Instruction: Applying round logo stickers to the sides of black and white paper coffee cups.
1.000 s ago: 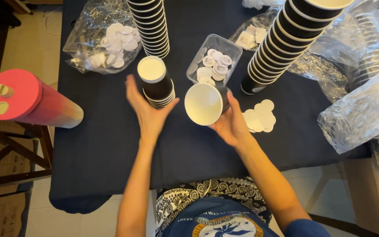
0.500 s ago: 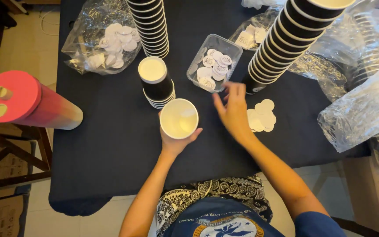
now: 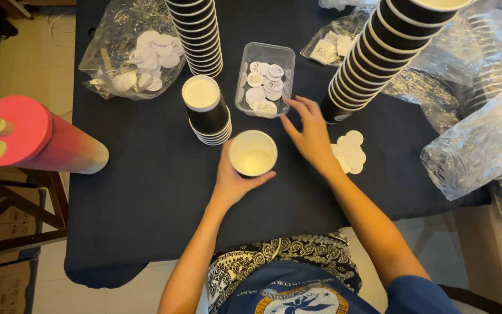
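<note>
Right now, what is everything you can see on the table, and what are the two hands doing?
Single paper cup: one, white inside, held at table middle.
Short cup stack: one, black with white rims, left of the tray.
Tall cup stacks: two, black and white, far side; the second leans on the right.
Clear plastic tray: one, holds round white stickers.
Loose white discs: small pile, beside the right wrist.
Plastic bags: several, clear, left and right.
Red tube: one, lying at the left edge.
Tablecloth: one, dark.
Left hand: grips the single cup.
Right hand: fingers at the tray.
</note>
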